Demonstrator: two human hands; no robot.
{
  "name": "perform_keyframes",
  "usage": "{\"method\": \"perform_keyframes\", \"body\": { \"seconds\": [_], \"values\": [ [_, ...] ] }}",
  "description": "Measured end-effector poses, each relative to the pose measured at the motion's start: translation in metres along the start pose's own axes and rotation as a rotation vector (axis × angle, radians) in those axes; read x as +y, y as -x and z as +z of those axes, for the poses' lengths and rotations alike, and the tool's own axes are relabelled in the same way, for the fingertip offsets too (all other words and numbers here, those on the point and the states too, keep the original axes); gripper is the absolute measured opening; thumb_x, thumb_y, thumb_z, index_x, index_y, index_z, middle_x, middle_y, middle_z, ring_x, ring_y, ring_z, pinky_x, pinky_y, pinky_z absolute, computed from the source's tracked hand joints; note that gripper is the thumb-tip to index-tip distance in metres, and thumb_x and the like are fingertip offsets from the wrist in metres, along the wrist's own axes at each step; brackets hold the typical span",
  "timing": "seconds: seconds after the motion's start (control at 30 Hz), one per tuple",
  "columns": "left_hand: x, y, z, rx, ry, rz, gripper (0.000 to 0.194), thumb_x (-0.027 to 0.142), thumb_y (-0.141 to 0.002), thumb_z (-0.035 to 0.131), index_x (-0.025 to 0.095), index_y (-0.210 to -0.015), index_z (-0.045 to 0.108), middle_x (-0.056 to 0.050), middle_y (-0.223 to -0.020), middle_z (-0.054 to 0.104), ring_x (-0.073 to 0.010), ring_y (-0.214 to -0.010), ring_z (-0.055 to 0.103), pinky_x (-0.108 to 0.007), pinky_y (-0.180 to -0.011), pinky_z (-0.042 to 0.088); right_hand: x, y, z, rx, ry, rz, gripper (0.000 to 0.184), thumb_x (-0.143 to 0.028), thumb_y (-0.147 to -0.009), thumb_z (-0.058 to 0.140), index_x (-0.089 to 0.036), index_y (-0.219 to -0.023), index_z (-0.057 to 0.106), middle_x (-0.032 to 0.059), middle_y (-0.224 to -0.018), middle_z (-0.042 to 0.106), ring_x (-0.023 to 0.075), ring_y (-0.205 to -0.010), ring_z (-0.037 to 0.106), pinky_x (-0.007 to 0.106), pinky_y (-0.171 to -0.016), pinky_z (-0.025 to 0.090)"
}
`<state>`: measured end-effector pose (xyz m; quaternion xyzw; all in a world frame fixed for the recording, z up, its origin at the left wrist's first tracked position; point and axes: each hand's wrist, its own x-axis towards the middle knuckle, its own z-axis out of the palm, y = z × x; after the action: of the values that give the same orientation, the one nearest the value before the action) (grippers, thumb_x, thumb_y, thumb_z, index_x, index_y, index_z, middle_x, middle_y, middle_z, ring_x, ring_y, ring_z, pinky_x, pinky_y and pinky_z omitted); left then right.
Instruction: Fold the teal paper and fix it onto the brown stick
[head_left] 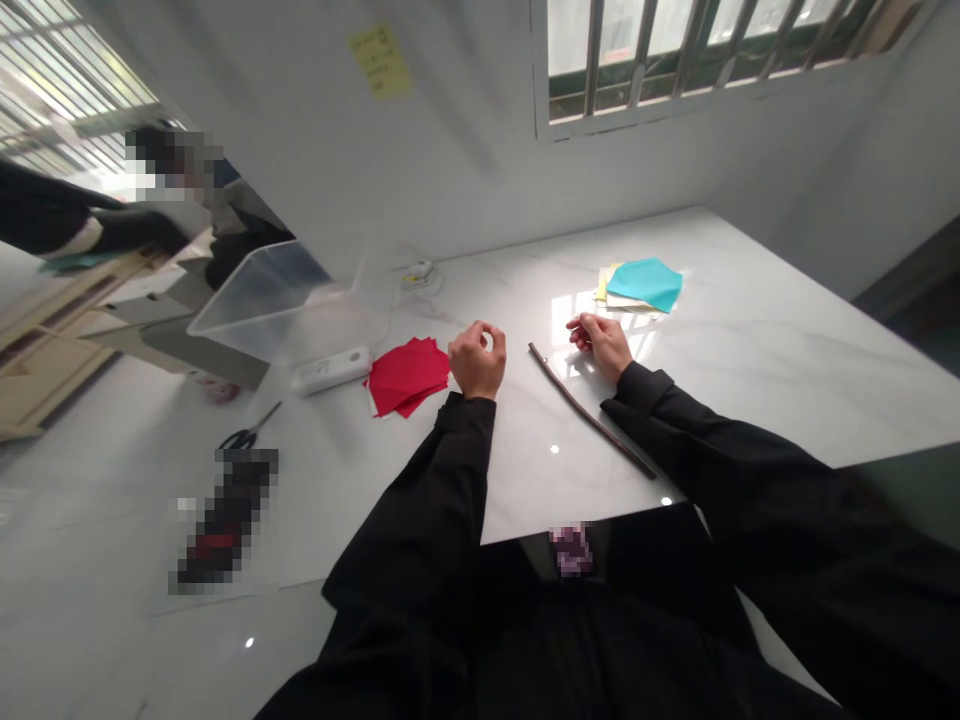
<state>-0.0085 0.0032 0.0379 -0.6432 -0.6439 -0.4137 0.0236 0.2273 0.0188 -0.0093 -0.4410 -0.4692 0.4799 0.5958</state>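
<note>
"While I'm looking down through the head camera, what are my hands doing?"

"My left hand [478, 360] is curling into a loose ring, with a gap showing through it; I'm not able to tell whether its fingertips are pinching anything thin. My right hand [601, 342] is hovering partly open, fingers loosely bent, showing nothing in its grasp"

"And the brown stick [592, 420]?"

"It's lying aslant on the white table [765, 350] between my hands, its lower end pointing towards my right sleeve [675, 425]"

"Where are the sheets sitting?"

"The red sheets [409, 377] are lying just beside my left hand, and the turquoise sheet [646, 284] is resting over pale ones beyond my right. A white case [331, 371] is sitting left of the red stack (scissors [251, 430] are lying nearer me), and a clear bin [262, 300] is standing behind it"
</note>
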Motion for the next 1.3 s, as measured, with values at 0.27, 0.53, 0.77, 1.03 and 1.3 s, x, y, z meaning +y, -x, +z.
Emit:
{"method": "perform_keyframes", "body": {
  "seconds": [0.27, 0.53, 0.77, 1.03, 1.3],
  "values": [
    [-0.014, 0.018, 0.004, -0.052, 0.107, -0.089, 0.037, 0.036, -0.097, 0.06, 0.022, -0.064, 0.049, 0.0, -0.059, 0.048, -0.0158, -0.06, 0.043, -0.031, -0.065, 0.025, -0.006, 0.011, 0.007, 0.127, 0.497, -0.321, 0.04, -0.053, -0.102, 0.055, -0.022, -0.092, 0.077, 0.0064, -0.089, 0.075, 0.0198, -0.08, 0.067, 0.034, -0.07, 0.055],
    [-0.012, 0.016, 0.003, -0.021, 0.169, -0.128, 0.041, 0.034, -0.097, 0.059, 0.022, -0.061, 0.044, 0.002, -0.057, 0.044, -0.0134, -0.057, 0.038, -0.03, -0.063, 0.026, -0.017, -0.036, -0.061, 0.249, 1.083, -0.59, 0.036, -0.032, -0.101, 0.05, -0.023, -0.126, 0.074, 0.0111, -0.139, 0.068, 0.0307, -0.136, 0.057, 0.054, -0.12, 0.04],
    [-0.011, 0.015, 0.002, -0.023, 0.175, -0.166, 0.041, 0.032, -0.097, 0.06, 0.022, -0.061, 0.044, 0.003, -0.056, 0.041, -0.0132, -0.057, 0.037, -0.03, -0.062, 0.026, 0.008, -0.054, -0.106, 0.124, 1.385, -0.132, 0.057, -0.044, -0.101, 0.052, -0.011, -0.146, 0.063, 0.025, -0.161, 0.051, 0.0402, -0.147, 0.047, 0.063, -0.124, 0.028],
    [-0.013, 0.013, 0.005, -0.008, 0.206, -0.143, 0.042, 0.033, -0.097, 0.058, 0.022, -0.06, 0.041, 0.003, -0.055, 0.037, -0.0129, -0.056, 0.035, -0.03, -0.061, 0.026, 0.004, -0.055, -0.105, 0.215, 1.316, -0.154, 0.045, -0.039, -0.098, 0.059, -0.015, -0.133, 0.075, 0.0186, -0.143, 0.069, 0.0376, -0.133, 0.061, 0.053, -0.116, 0.044],
    [-0.012, 0.013, 0.006, -0.012, 0.231, -0.126, 0.043, 0.034, -0.097, 0.058, 0.022, -0.06, 0.04, 0.004, -0.054, 0.036, -0.0124, -0.055, 0.035, -0.03, -0.06, 0.027, 0.001, -0.055, -0.106, 0.276, 1.326, -0.142, 0.037, -0.029, -0.098, 0.059, -0.011, -0.124, 0.078, 0.0212, -0.129, 0.073, 0.038, -0.123, 0.064, 0.051, -0.114, 0.046]
  ]
}}
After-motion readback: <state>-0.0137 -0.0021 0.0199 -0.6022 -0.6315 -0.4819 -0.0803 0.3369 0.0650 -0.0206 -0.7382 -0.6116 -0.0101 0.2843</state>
